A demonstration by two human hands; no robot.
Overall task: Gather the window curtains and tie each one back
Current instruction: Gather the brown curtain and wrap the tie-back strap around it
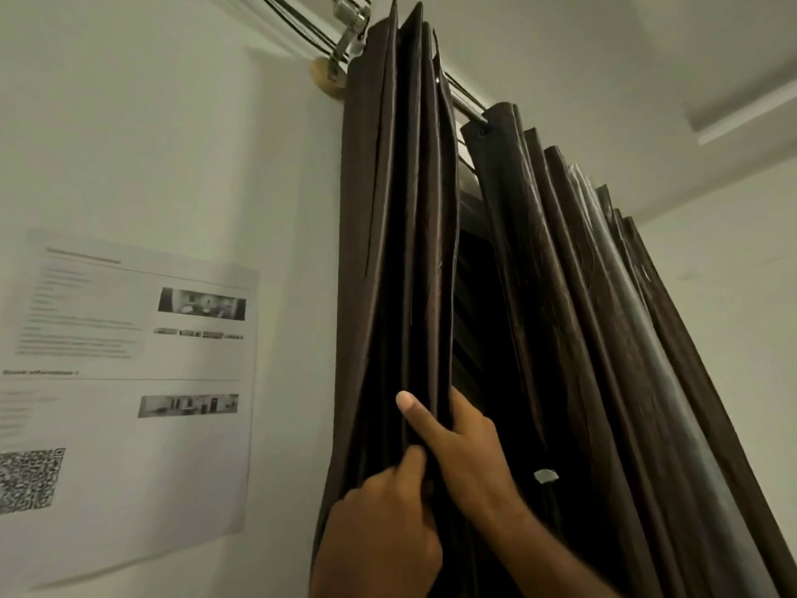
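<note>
Hanging at twelve o'clock, gathered left curtain (401,252) is clasped by right hand (468,455), thumb before folds, fingers (463,410) curled behind, pinched below at six o'clock by left hand (379,533).

Pale wall (151,144) on the left carries a printed sheet (129,381) with small photos and a QR code. A metal bracket (351,19) holds the rod (466,100) under the white ceiling (560,45); the light is dim
</note>
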